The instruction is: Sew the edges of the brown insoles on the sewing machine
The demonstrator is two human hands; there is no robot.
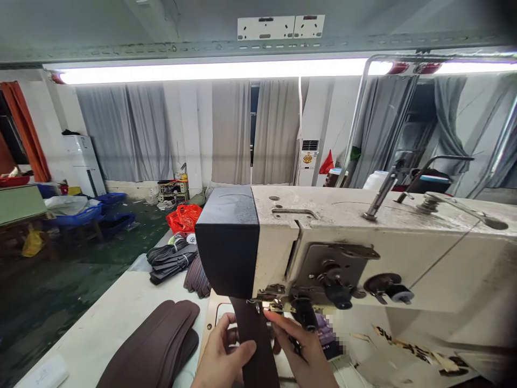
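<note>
A dark brown, leather-like strip [255, 339] runs under the needle area of a sewing machine [323, 258]. My left hand [226, 353] grips its left edge, thumb on top and fingers curled beneath. On the right edge, my right hand [299, 347] has its fingers drawn together, the index fingertip close to the presser foot [259, 307]. Something small and dark shows against the right palm, too hidden to name. Left of my hands, a stack of similar dark brown pieces [155, 342] lies on the white table [97, 323].
Behind the stack lie tied bundles of dark strips [173, 261], more brown pieces [197, 277] and a red plastic bag [183, 217]. A white object [48, 372] is at the table's near left. Purple packaging [325, 328] sits under the machine arm. Thread cones [377, 179] stand behind.
</note>
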